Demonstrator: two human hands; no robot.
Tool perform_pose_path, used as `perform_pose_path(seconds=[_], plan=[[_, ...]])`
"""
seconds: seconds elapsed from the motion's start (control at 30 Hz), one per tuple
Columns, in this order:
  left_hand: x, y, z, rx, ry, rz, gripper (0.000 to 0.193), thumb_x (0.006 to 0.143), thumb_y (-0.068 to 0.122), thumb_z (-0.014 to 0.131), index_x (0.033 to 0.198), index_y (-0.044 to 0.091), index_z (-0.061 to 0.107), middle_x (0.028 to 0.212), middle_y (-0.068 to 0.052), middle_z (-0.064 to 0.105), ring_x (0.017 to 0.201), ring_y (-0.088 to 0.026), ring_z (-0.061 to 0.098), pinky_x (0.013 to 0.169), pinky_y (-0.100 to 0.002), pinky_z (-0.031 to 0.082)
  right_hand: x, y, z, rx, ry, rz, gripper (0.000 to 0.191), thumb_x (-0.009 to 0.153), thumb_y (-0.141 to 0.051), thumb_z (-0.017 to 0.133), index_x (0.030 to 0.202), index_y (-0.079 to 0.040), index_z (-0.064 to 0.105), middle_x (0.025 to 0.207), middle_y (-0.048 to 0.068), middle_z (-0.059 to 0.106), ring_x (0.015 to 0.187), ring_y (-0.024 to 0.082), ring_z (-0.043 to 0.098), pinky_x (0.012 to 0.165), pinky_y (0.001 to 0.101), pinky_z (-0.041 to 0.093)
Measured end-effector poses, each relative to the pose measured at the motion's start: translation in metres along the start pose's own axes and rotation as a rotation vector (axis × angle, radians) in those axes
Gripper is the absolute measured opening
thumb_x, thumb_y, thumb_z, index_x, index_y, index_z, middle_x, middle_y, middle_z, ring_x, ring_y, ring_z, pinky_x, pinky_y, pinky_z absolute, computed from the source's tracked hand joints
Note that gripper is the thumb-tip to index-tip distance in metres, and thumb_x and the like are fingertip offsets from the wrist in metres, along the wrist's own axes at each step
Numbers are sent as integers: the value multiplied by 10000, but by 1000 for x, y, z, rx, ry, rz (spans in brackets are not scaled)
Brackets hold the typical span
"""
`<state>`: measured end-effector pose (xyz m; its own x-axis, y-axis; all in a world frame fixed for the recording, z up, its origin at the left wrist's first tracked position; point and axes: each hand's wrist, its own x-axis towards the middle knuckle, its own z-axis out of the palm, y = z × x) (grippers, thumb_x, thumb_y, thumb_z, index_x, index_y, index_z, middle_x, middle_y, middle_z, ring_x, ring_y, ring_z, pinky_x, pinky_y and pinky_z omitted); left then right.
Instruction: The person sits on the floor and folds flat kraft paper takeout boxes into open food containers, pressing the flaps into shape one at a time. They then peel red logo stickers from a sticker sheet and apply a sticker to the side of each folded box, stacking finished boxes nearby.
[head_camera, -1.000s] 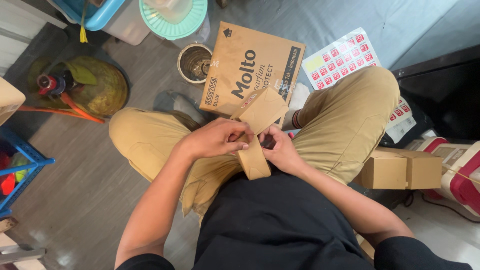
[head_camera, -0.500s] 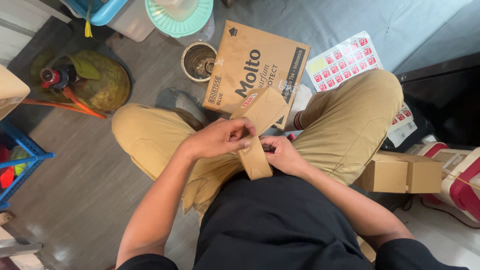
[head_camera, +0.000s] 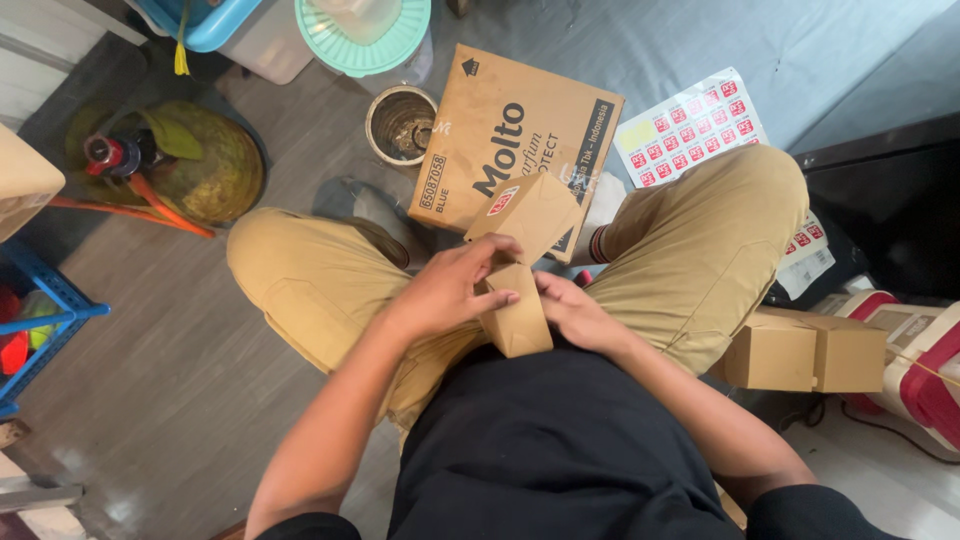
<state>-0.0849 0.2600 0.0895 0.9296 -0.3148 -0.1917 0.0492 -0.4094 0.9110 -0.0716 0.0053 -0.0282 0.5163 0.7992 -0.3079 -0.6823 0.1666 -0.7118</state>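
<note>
Grey plank floor, cluttered. Person seated cross-legged in tan trousers. A small brown cardboard box (head_camera: 520, 270), plain kraft, top flap raised with a red-and-white sticker, sits over the lap. Left hand (head_camera: 450, 290) grips its upper side; right hand (head_camera: 570, 315) clasps its lower side. A large cardboard carton (head_camera: 470, 130) lies just beyond.
</note>
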Motion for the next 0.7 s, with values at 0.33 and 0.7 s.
perform_pose_path(seconds=[0.33,0.7], plan=[[-8,13,75,89,391,175,1251,587,388,939,1532,-36,238,1532,-341,297,1415,-490,316,1142,-519,314,-2,-48,40,-275,545,-145,959,960,19,662,1672,-233,70,1022,153,649,837,198,586,742,334,506],[21,-82,70,-1090,767,-428,526,948,213,433,1453,70,463,1401,-79,595,1280,-240,592,1021,-388,526,-61,-105,28,-702,192,-825,234,1128,-92,592,1361,-90,613,1188,69,720,988,233,768,822,338,631]])
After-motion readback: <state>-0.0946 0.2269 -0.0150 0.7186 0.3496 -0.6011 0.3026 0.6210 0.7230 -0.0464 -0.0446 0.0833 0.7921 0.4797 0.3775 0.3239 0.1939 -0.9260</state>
